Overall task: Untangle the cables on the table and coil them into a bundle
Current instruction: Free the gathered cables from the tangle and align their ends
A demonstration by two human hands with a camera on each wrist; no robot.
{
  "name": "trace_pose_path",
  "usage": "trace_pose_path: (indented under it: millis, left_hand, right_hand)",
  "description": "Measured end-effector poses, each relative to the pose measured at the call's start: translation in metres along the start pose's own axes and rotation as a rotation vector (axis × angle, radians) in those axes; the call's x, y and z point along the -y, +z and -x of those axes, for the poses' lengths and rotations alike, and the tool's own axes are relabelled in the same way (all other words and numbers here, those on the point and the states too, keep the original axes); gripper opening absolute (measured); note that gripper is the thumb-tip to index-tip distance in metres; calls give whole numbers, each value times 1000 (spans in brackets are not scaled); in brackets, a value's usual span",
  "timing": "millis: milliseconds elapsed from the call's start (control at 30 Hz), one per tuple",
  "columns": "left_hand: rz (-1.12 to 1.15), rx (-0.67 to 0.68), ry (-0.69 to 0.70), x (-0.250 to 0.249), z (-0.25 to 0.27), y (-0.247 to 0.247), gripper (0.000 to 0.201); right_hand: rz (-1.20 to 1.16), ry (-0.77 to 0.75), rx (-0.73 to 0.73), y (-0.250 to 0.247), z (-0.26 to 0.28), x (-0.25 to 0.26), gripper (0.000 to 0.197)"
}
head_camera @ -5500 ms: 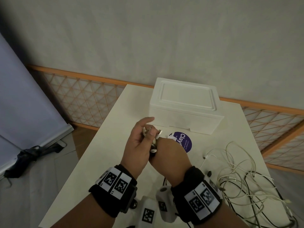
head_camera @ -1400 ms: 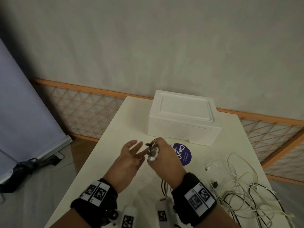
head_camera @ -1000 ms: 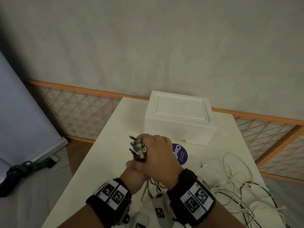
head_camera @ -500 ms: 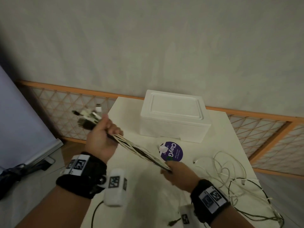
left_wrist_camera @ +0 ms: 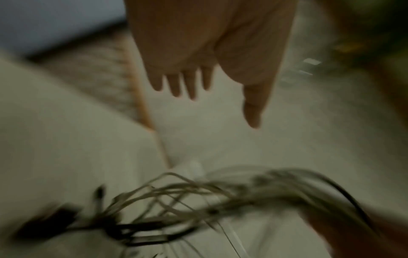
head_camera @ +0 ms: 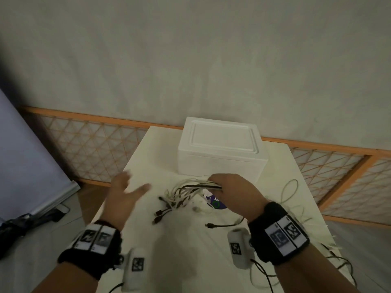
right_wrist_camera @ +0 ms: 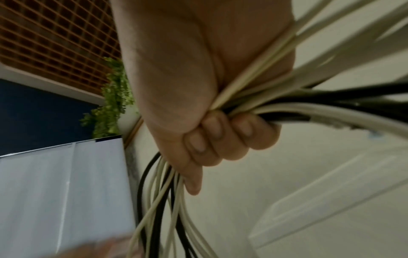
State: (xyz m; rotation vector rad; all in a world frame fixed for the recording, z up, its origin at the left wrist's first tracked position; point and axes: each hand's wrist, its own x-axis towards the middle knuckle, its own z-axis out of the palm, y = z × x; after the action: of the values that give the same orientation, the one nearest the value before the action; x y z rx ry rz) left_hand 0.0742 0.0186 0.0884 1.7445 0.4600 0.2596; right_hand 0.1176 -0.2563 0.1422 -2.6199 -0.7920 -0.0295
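Left hand let go of plug ends, now spread, empty. Right hand fisted round gathered black-and-white cables; plugs dropped onto white worktop. Coiling next, likely.

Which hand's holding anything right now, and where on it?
The right hand grips the bunch of white and black cables in its fist partway along, connector ends hanging free. The left hand is open, holding nothing.
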Motion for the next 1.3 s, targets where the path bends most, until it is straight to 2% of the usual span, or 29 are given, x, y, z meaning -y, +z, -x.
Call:
trace_pose_path:
  millis: [33,100,133,167,267,367,400,500,633,767,833,900,967,1000,1033,1067,1167,1233,1300]
  left_hand:
    - [-142,147,232,-22,10,15,78]
    - [-471,439,588,-57,28,47,98]
    - [-608,499,692,-63,29,59,101]
    - [-683,499,732,-71,28,68,98]
    - [-702,435,649,-81,20,75,69]
    - [-811,399,613,-90,20,76,13]
    - [-831,366,619,-94,20,76,6]
    - [-745,271,571,-100,6,66,9]
    - [-756,278,585,-105,5,65,6]
    - [-659,177,565,-113,-10,57,18]
    - [-660,147,560,-115,-16,52,23]
    - [-668,144,578,-115,-14,53,30]
    - [-660,141,587,-117,-12,55,31]
    - [-641,135,579,-119,-13,54,28]
    - [-620,132,576,-123,-14,52,26]
    - [-612,131,584,-127,-14,51,25]
    - [-646,155,631,-137,-11,50,11]
    - [-654,148,683,-141,-11,52,9]
    - [-628,143,717,-146,-13,53,14]
  right_hand:
    - [15,-28,4,0,-5,10,15]
    - [43,-95,10,2,-15,31,16]
    - [45,-115,5,2,-19,39,19]
    - [40,-115,-10,0,-22,44,22]
    - [5,-79,-94,-4,-19,45,36]
    - [-94,-24,-159,0,-5,41,33]
    - [-123,20,-178,3,1,35,31]
    - [-149,175,-203,18,20,11,27]
    - [-164,316,-187,46,46,-15,26]
    - [-17,423,-127,71,70,-48,23]
    - [82,471,-94,76,78,-62,30]
    - [110,506,-24,77,80,-69,48]
    - [54,506,87,72,76,-69,87]
    - [-15,490,84,65,73,-66,105]
    - [-83,461,11,54,71,-62,112]
    - [-126,409,-104,42,68,-56,110]
    - [-209,133,-431,-2,53,-21,73]
    - [-389,-19,-478,-18,35,6,50]
    - [-536,-2,-386,-15,17,22,40]
